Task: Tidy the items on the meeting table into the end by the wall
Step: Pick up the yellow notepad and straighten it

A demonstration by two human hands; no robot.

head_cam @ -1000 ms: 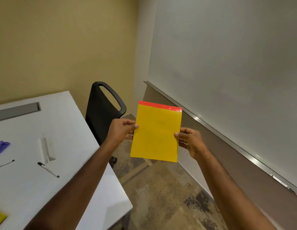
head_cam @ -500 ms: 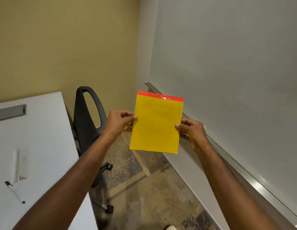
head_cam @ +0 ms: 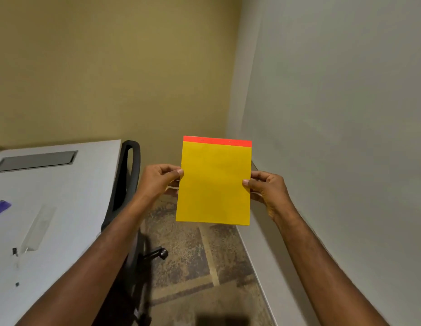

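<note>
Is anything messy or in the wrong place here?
Yes. The yellow pad isn't on the table; the left hand and right hand pinch its sides, holding it upright over the floor. It looks undamaged.

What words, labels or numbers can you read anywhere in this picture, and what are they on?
None can be read.
Yellow notepad, held by the left hand and right hand: the page and its red top strip show no legible writing.
Purple item and small dark items on the white table: too blurred to show any text.
</note>
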